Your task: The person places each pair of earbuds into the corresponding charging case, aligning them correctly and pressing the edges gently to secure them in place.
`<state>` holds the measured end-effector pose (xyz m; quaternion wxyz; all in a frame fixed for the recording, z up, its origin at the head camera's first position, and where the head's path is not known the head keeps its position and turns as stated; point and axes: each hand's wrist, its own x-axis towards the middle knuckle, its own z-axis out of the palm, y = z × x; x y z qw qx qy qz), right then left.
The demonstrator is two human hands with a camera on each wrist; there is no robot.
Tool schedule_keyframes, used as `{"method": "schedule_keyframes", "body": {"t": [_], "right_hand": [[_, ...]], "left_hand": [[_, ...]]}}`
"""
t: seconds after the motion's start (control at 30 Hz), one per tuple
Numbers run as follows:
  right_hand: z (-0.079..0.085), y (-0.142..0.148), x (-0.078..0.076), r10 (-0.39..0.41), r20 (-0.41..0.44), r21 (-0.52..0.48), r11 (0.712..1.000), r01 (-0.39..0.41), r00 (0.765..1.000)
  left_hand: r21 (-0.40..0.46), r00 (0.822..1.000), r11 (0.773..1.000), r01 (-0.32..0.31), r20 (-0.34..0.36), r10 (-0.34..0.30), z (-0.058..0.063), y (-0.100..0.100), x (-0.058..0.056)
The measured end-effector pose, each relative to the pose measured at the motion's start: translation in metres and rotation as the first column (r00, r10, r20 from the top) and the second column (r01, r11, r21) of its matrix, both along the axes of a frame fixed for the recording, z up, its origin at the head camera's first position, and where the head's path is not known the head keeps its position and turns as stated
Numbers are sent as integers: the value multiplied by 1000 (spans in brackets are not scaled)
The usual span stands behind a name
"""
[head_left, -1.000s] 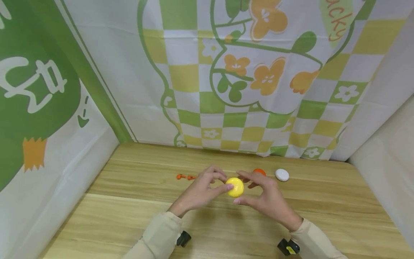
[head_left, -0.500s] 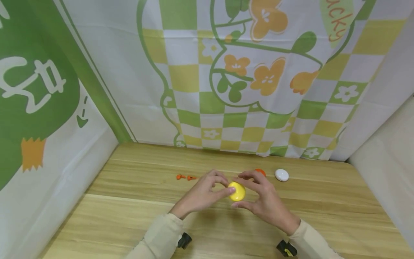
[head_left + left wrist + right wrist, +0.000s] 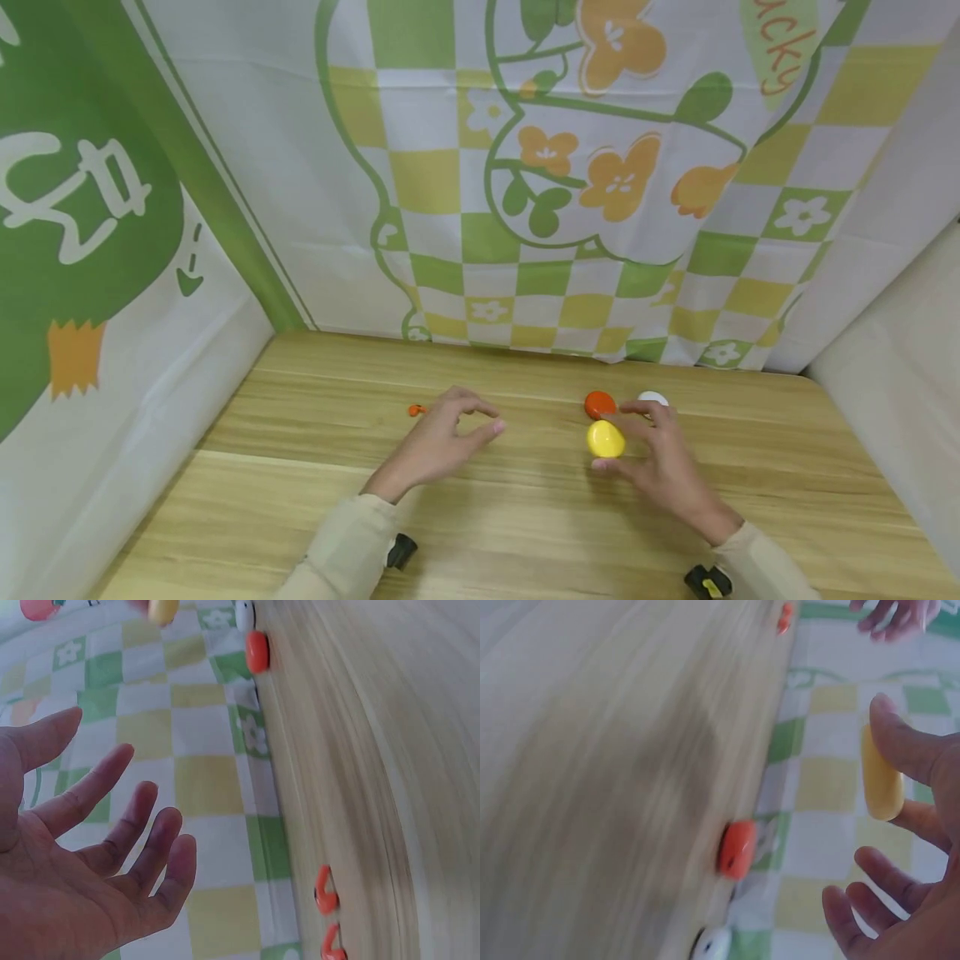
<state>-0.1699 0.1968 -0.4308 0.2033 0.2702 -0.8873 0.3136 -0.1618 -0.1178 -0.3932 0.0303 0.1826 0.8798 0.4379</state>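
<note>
My right hand (image 3: 667, 458) pinches a round, glossy yellow earbud case (image 3: 605, 439) between thumb and index finger, raised above the table. The right wrist view shows the yellow case (image 3: 883, 776) edge-on, its lid down, with the other fingers loosely bent away from it. My left hand (image 3: 438, 437) hovers over the table on the left, holding nothing, its fingers relaxed and slightly bent. Beneath and behind it lie two orange earbuds; the head view shows one earbud (image 3: 416, 410), while the left wrist view shows both, including the upper earbud (image 3: 326, 896).
An orange round case (image 3: 599, 405) sits on the wooden table (image 3: 315, 500) just beyond the yellow one. To its right is a white round case (image 3: 654, 398), partly covered by my right fingers. A checked, flowered cloth (image 3: 540, 275) hangs along the back edge.
Both hands were at the yellow case; my left hand has let go and moved left. My right hand has carried the case right, uncovering the orange case and partly covering the white one.
</note>
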Motion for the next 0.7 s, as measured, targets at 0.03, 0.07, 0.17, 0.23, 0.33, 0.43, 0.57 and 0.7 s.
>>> {"method": "schedule_keyframes", "body": {"t": [0.03, 0.07, 0.17, 0.23, 0.33, 0.43, 0.57, 0.7], "right_hand": [[-2, 5, -1, -24, 20, 10, 1000, 24, 1000], [-4, 11, -2, -48, 44, 21, 999, 47, 998], [-10, 26, -6, -109, 84, 61, 993, 104, 990], [-13, 35, -9, -138, 90, 90, 987, 130, 986], [-16, 48, -11, -185, 141, 120, 978, 169, 973], [-17, 58, -13, -244, 237, 161, 965, 209, 940], [-20, 67, -16, -302, 325, 208, 947, 244, 896], [-24, 72, -20, -308, 322, 232, 943, 241, 896]], "left_hand": [[-1, 1000, 1000, -7, -5, 7, -1, -3, 0], [-1, 1000, 1000, -15, -10, 15, -1, -5, -1], [1, 999, 999, -32, -19, 32, -3, -10, -1], [3, 999, 999, -41, -21, 41, -4, -13, -2], [8, 998, 999, -53, -25, 54, -5, -16, -2], [9, 997, 998, -62, -38, 62, -5, -18, -3], [10, 997, 998, -63, -44, 64, -5, -19, -3], [13, 997, 998, -61, -39, 62, -5, -19, -3]]}}
